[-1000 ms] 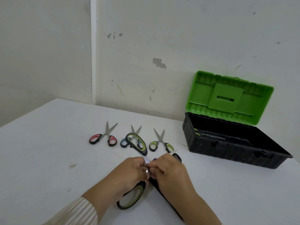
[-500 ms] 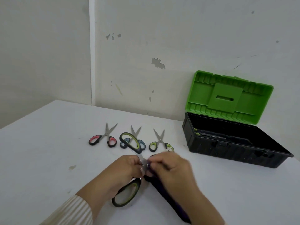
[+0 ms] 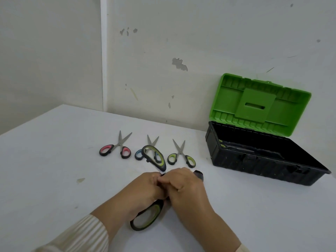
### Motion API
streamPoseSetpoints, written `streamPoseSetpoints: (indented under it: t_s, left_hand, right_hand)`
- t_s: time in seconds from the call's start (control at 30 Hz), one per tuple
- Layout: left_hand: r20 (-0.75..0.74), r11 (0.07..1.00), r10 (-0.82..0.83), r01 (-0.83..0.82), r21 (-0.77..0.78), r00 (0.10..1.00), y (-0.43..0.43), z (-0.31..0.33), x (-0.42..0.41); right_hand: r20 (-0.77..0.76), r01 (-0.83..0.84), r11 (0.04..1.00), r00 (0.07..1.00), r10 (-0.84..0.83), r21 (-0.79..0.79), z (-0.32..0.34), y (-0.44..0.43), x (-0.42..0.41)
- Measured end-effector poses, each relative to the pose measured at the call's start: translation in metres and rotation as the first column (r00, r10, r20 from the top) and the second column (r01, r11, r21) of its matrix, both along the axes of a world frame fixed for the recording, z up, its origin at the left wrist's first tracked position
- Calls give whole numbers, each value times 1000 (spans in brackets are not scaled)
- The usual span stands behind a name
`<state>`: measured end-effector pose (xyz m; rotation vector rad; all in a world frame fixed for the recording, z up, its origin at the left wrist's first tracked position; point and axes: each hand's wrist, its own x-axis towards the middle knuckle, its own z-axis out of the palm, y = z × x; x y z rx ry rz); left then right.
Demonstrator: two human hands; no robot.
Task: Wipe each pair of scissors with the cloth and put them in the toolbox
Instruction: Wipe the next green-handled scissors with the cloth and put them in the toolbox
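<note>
A large pair of scissors with black-and-green handles is spread wide open at the table's middle. One loop lies near me and the other points away, toward the small scissors. My left hand grips it near the pivot. My right hand holds a dark cloth pinched around the blade, which is hidden, right against my left hand. Behind lie red-handled scissors, blue-handled scissors partly covered by the large loop, and green-handled scissors. The black toolbox stands open at the right.
The toolbox's green lid leans back against the wall. Inside the box at its left end lies something dark with green-tipped parts. A white wall runs directly behind the table, and a small stain marks the tabletop at the left.
My right hand with the cloth has slid along the blade toward my left hand until the two touch. The large scissors shifted slightly, and the cloth's trailing end is now hidden under my arm.
</note>
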<state>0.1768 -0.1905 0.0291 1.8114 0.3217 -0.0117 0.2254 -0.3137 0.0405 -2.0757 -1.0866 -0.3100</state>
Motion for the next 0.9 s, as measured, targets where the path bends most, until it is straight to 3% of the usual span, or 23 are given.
streamPoseSetpoints:
  t_s: [0.07,0.17,0.3,0.47,0.6,0.67,0.77,0.83,0.9]
  left_hand:
    - [20,998,-9,10,-56,1000,1,3,-3]
    - [38,992,-47,51,-117,998,0,7,-8]
    - [54,995,2,3,-101,999,3,7,-9]
    - [74,988,-64,74,-136,995,4,13,-12]
    - [100,978,-83,100,-185,992,5,14,-13]
    - [99,979,-92,108,-172,991,8,14,-13]
    - [102,989,-72,84,-125,992,8,17,-14]
    - [211,999,26,-33,30,977,6,20,-14]
    - [414,906,127,-275,321,902,4,23,-16]
  right_hand:
    - [16,-16,999,1000,16,-35,4,-2,2]
    - [151,90,994,985,-80,-59,7,-8,15]
    - [-51,-47,994,998,42,-95,4,-7,-4]
    - [-69,272,961,961,-269,46,9,-22,27]
    - [59,110,994,992,-109,-15,1,-12,3]
    - [-48,165,986,985,-164,4,4,-11,13]
    - [-305,400,893,893,-330,207,16,-31,33]
    - [-437,437,838,856,-276,326,23,-43,36]
    - [-553,375,852,824,-126,365,27,-46,32]
